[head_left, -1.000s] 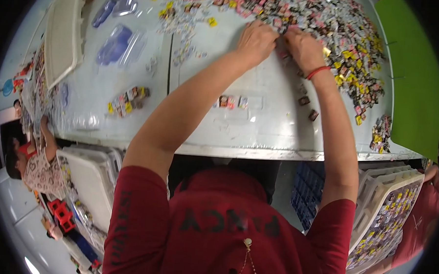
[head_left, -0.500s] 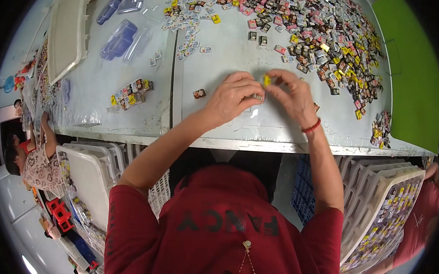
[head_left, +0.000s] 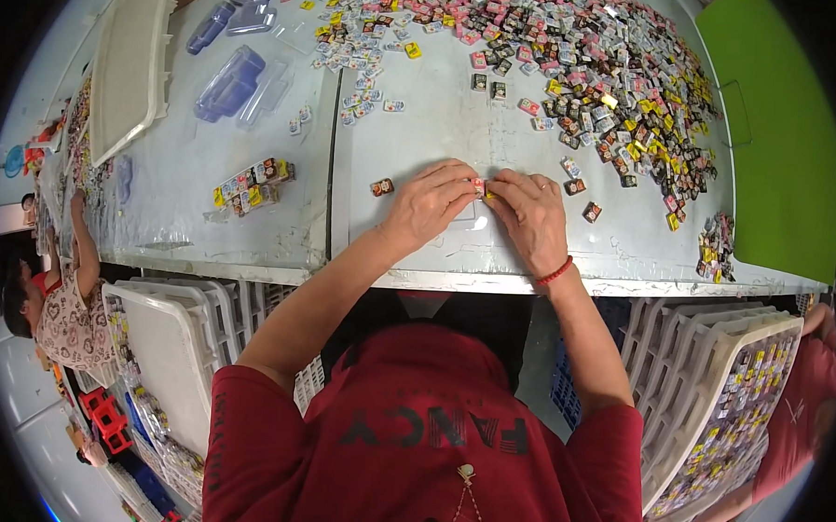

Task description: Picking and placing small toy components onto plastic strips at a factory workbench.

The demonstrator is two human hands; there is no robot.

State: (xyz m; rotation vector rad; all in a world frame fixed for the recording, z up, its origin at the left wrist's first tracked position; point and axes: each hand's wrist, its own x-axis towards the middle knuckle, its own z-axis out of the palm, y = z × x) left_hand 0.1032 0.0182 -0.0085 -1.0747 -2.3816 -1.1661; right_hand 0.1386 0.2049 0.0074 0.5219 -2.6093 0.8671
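Note:
My left hand [head_left: 430, 206] and my right hand [head_left: 537, 221] meet over the table near its front edge, both with fingers closed. A small red-and-white printed box [head_left: 478, 186] shows at the fingertips of my left hand. My right fingers pinch a small yellow box [head_left: 490, 195] against that row, mostly hidden by the fingers. Below the fingertips lies a clear, shiny edge whose kind I cannot make out. A single dark brown box [head_left: 381, 187] lies left of my left hand. Loose boxes [head_left: 575, 187] lie to the right of my right hand.
A big heap of small mixed boxes [head_left: 611, 101] covers the far right. At left lie a filled clear pack [head_left: 253, 187] and bluish plastic shells [head_left: 228, 85]. A green panel [head_left: 769, 136] borders the table. White crates [head_left: 711, 386] stand below; a co-worker [head_left: 66, 316] is at far left.
My right hand has come down and left with the yellow box, bringing it against my left fingertips. My left hand has shifted slightly toward me. The view has moved a little.

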